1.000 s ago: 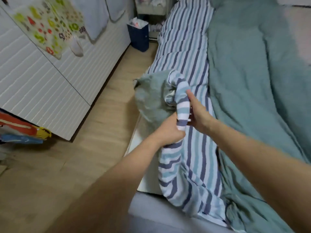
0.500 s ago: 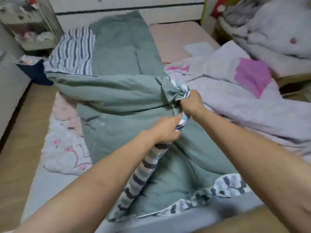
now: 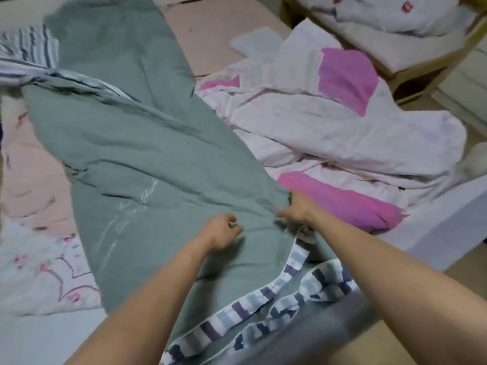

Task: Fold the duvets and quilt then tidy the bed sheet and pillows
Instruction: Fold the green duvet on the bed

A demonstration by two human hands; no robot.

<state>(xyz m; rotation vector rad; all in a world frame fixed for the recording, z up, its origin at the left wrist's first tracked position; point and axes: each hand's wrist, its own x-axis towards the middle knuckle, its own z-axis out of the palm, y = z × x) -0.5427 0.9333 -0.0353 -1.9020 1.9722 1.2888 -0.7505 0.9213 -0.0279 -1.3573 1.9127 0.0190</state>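
Note:
A green duvet [image 3: 147,143] with a striped underside [image 3: 263,306] lies doubled over along the bed. My right hand [image 3: 297,209] grips its folded edge near the bed's foot, with the fingers tucked under the green cloth. A little to the left, my left hand [image 3: 224,233] hovers just over the duvet with loosely curled fingers and holds nothing. A crumpled white and pink quilt [image 3: 342,122] lies to the right of the duvet. Beyond it a small white pillow [image 3: 255,40] rests on the pink bed sheet [image 3: 224,43].
A pale floral cover [image 3: 39,264] shows at the left, partly under the duvet. A wooden cot [image 3: 411,67] piled with white bedding stands at the back right. The white bed frame [image 3: 434,227] edges the wooden floor [image 3: 469,280] at the right.
The lifted bunch of duvet has come down flat onto the bed. My left hand has let go of the striped edge. My right hand still holds the cloth, now lower and closer to me.

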